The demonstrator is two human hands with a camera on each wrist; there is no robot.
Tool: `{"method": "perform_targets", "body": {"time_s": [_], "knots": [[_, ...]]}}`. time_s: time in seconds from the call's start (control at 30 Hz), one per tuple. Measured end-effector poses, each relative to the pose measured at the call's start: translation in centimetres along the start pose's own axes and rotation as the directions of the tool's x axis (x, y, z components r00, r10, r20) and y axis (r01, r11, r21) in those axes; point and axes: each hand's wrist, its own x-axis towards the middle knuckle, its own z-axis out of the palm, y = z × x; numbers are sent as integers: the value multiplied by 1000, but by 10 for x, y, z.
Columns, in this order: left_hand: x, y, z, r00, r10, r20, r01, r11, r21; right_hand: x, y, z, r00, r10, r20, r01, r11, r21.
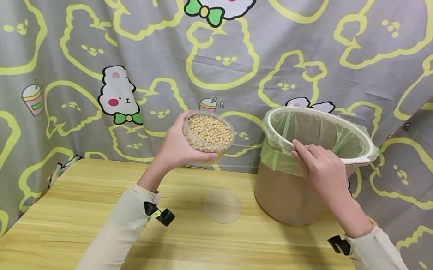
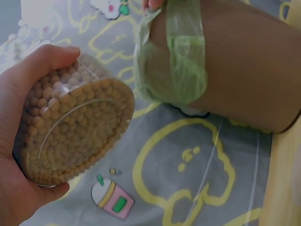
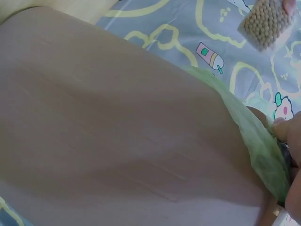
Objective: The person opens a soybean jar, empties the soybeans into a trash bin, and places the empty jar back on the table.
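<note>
My left hand (image 1: 174,147) grips a clear round tub (image 2: 77,127) full of pale soybeans (image 1: 209,131), raised above the table and left of the bin. Its open top tips toward the head camera. My right hand (image 1: 322,172) holds the near edge of a brown trash bin (image 1: 287,194), pinching the white rim (image 1: 357,160) and the green liner bag (image 1: 276,158) folded over it. The bin stands slightly tilted. In the right wrist view, only part of the right hand (image 3: 291,150) shows at the frame's edge.
A clear round lid (image 1: 223,206) lies flat on the wooden table (image 1: 198,253), between the arms and left of the bin. A grey patterned curtain (image 1: 225,75) hangs close behind the table's back edge. Each sleeve carries a black strap near the wrist.
</note>
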Motion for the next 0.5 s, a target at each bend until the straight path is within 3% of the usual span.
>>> {"method": "perform_targets", "body": {"time_s": [0.23, 0.5], "knots": [[28, 30, 18, 997, -76, -19, 77, 996, 56, 0, 0, -2, 999, 21, 27, -21, 1000, 12], [55, 57, 40, 996, -73, -42, 77, 991, 110, 0, 1, 0, 1000, 24, 15, -24, 1000, 18]]}}
